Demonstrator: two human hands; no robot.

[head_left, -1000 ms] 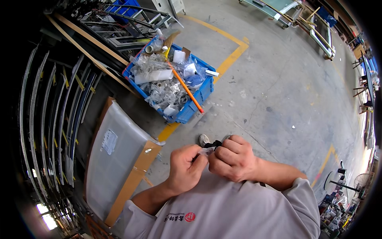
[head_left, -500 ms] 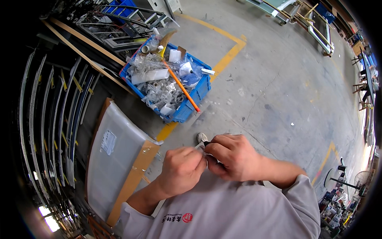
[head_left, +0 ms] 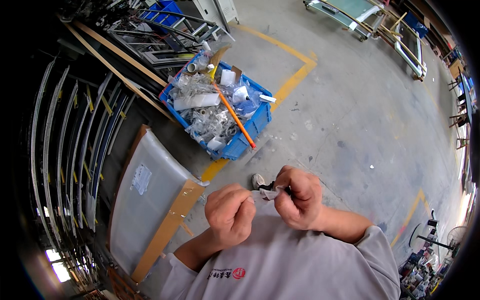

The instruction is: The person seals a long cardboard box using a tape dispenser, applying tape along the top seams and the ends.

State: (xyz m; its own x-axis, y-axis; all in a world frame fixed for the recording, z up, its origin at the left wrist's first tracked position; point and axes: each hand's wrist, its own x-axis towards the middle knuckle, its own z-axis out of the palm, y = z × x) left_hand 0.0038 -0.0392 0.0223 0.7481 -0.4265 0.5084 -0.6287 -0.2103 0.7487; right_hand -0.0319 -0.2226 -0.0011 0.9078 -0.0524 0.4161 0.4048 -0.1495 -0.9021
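In front of my chest, both hands are closed with fingers curled in. A small crumpled strip of thin, pale film (head_left: 269,194) stretches between them; its exact kind is hard to make out. My right hand (head_left: 301,198) pinches one end of it between thumb and bent forefinger. The other end reaches the thumb and forefinger of my left hand (head_left: 230,215), which is bunched like a fist. What lies inside the curled fingers is hidden.
Ahead stands a blue crate (head_left: 245,145) heaped with clear plastic waste and an orange-handled broom (head_left: 234,115). A film-wrapped panel with a cardboard edge (head_left: 170,220) leans at left, beside racked curved metal strips (head_left: 65,145). Wheeled frames (head_left: 350,22) stand far right.
My hands have drawn apart from touching, so the pale strip now shows between them. The whole view has shifted slightly, with the crate appearing lower and further right.
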